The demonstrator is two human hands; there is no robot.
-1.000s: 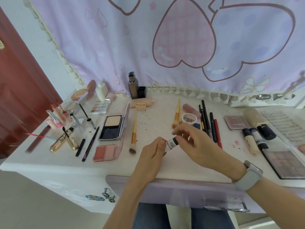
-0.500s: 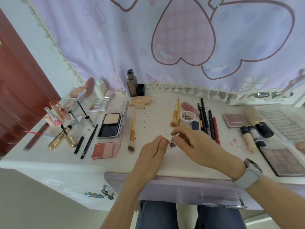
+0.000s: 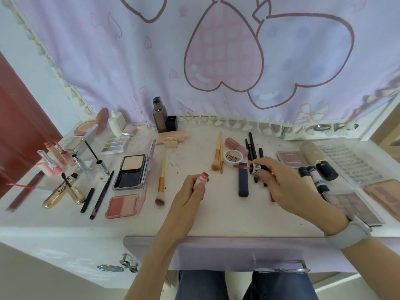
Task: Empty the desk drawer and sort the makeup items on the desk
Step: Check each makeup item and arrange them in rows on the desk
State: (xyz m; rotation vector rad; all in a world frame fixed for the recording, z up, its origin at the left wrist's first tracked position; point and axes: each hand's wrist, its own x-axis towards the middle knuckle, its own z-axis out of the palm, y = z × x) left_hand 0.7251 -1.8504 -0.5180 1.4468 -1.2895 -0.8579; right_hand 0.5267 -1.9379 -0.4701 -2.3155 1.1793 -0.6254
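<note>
- Left hand [image 3: 190,195] grips a small lip gloss tube [image 3: 200,180] upright, fingers curled round its body; the open, red-stained mouth of the tube points up. Hand sits over the white table [image 3: 194,221], near its front middle.
- Right hand [image 3: 281,187] pinches the cap of the applicator wand [image 3: 249,167] between thumb and fingertips. Wand lies roughly level, its pink-red tip pointing left, over the edge of the white "PIPI" jar [image 3: 232,158]. Wand and tube are well apart.
- Grey watch band [image 3: 350,232] on the right wrist.
- Just below the wand: a dark blue flat stick [image 3: 243,180] lying on the table, and a row of dark pencils [image 3: 252,148] partly hidden by the right hand.
- Between the hands and further back: two yellow-handled brushes [image 3: 218,154]. A third brush [image 3: 161,182] lies left of the left hand.
- Left part of table: open powder compact [image 3: 132,172], two-tone blush pan [image 3: 122,205], small eyeshadow palette [image 3: 114,146], gold mascara tube [image 3: 58,194], several lip glosses; a dark pump bottle [image 3: 159,116] stands at the back.
- Right part: concealer tubes [image 3: 313,174], a pink compact [image 3: 289,159], large eyeshadow palettes at the edge.
- Lilac drawer front [image 3: 216,250] below the table edge; whether anything is inside cannot be seen.
</note>
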